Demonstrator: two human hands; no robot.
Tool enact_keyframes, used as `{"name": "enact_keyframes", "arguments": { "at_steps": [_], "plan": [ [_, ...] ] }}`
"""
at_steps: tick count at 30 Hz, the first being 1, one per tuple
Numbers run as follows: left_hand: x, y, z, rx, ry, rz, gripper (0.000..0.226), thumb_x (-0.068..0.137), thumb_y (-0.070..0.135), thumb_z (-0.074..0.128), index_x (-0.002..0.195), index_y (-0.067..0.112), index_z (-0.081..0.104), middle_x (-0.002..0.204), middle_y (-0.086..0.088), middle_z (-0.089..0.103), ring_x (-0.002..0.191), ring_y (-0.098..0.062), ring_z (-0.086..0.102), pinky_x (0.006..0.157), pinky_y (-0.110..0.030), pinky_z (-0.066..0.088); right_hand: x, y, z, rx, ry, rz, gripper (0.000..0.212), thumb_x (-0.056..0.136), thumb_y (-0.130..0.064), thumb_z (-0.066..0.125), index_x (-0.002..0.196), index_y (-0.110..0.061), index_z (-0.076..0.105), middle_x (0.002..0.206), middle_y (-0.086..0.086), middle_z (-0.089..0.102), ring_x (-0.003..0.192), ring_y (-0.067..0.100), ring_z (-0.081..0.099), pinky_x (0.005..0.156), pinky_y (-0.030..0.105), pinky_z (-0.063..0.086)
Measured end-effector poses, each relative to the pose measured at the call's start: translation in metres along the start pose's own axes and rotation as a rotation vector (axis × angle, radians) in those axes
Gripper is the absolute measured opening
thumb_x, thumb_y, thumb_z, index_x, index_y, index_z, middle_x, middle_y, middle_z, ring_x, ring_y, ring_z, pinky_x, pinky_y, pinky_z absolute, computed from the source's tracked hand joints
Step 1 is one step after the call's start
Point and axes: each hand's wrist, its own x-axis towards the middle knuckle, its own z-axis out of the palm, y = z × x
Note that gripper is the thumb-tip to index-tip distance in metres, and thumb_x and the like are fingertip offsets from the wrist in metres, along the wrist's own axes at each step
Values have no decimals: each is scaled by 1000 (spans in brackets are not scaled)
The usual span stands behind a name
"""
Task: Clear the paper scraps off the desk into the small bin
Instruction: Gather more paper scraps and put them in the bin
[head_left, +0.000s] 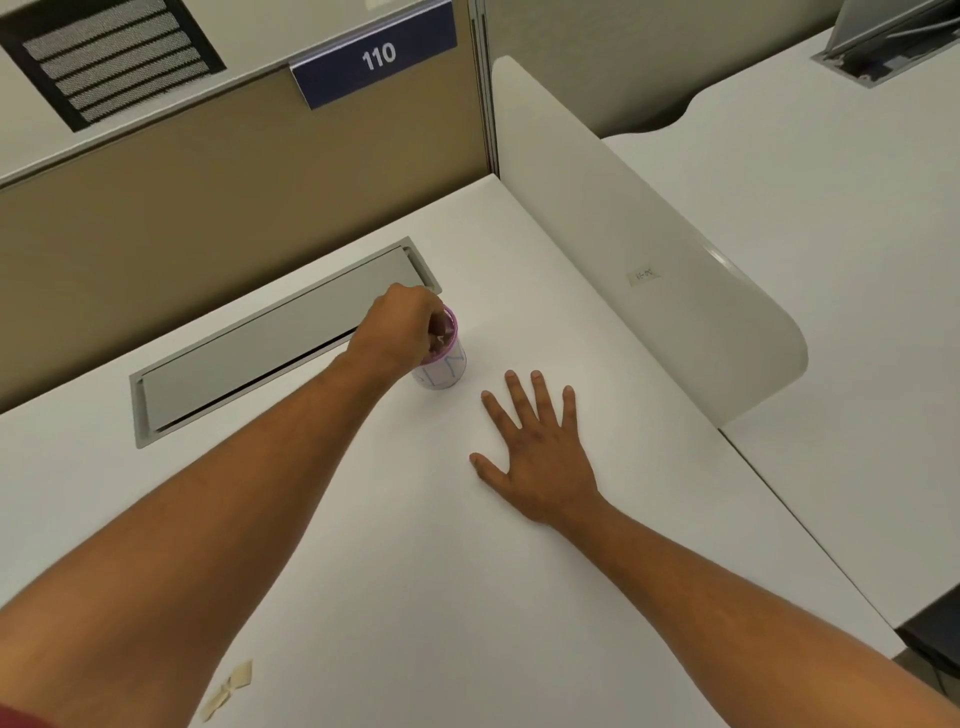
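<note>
So nearest me, well short of the small white bin with the purple rim (444, 358), a few pale tan paper scraps (228, 691) lie on the white desk (649, 467), overlapping, strung out diagonally beside my left forearm. That arm's closer, I'd say. My right hand (535, 457) lies flat just right of the bin, fingers spread, holding nothing. Left hand (400, 327) is bunched over the bin's mouth, fingertips dipped in; can't tell if it's pinching a scrap.
</note>
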Motion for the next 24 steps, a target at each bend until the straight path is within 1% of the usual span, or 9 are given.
{"name": "enact_keyframes", "arguments": {
  "at_steps": [4, 8, 10, 13, 16, 19, 21, 22, 24],
  "plan": [
    [-33, -19, -22, -167, 156, 81, 13, 89, 11, 79, 102, 12, 79, 105, -8, 78, 96, -27, 71, 77, -31, 51, -1, -1, -7, -12, -22, -4, 79, 95, -76, 27, 162, -34, 22, 174, 3, 10, 161, 33, 2, 124, 65, 6],
    [-97, -59, -22, -223, 352, 146, 17, 89, 24, 82, 105, 18, 77, 105, 0, 79, 85, -17, 65, 74, -23, 49, -3, -4, -16, -22, -46, 11, 78, 96, -73, 32, 162, -34, 23, 174, 3, 11, 161, 32, 2, 126, 62, 2],
    [-137, -88, -11, -239, 404, 98, 20, 90, 29, 81, 107, 20, 75, 110, 3, 77, 95, -18, 65, 85, -25, 47, -6, -8, -20, -6, -24, 5, 73, 97, -64, 43, 160, -28, 33, 171, 6, 21, 160, 33, 11, 126, 61, 5],
    [-205, -133, 16, -273, 469, -35, 22, 93, 33, 78, 111, 19, 76, 120, 3, 75, 119, -19, 64, 102, -21, 41, -14, -18, -23, -14, 114, -95, 57, 99, -43, 47, 145, -11, 57, 156, 18, 48, 148, 41, 40, 121, 63, 24],
    [-277, -172, 50, -301, 527, -188, 22, 95, 29, 77, 113, 16, 76, 123, 0, 74, 129, -25, 60, 112, -24, 35, -27, -48, -16, 6, 232, -247, 44, 98, -31, 49, 129, -5, 67, 137, 19, 63, 127, 43, 58, 110, 56, 43],
    [-342, -205, 86, -316, 578, -364, 20, 94, 26, 76, 111, 15, 77, 122, -4, 75, 128, -34, 59, 117, -43, 40, -40, -103, -8, 126, 112, -328, 32, 95, -21, 61, 124, -10, 69, 128, 12, 66, 118, 37, 61, 99, 46, 48],
    [-379, -225, 105, -296, 552, -557, 26, 97, 31, 73, 119, 18, 75, 137, -5, 69, 140, -36, 52, 117, -57, 38, -46, -145, -3, 220, -19, -360, 33, 94, -15, 67, 127, -11, 68, 129, 10, 64, 119, 36, 59, 101, 44, 47],
    [-395, -232, 115, -265, 496, -652, 35, 99, 38, 68, 129, 22, 71, 149, -4, 60, 148, -36, 43, 120, -61, 32, -49, -165, -1, 267, -77, -365, 35, 95, -16, 68, 130, -11, 66, 132, 10, 62, 122, 35, 58, 105, 44, 46],
    [-422, -241, 138, -212, 346, -798, 55, 104, 55, 50, 153, 29, 50, 170, -2, 34, 159, -39, 19, 123, -68, 16, -53, -206, 4, 363, -198, -348, 43, 97, -24, 67, 138, -11, 60, 138, 9, 57, 125, 32, 57, 111, 44, 45]
  ]
}}
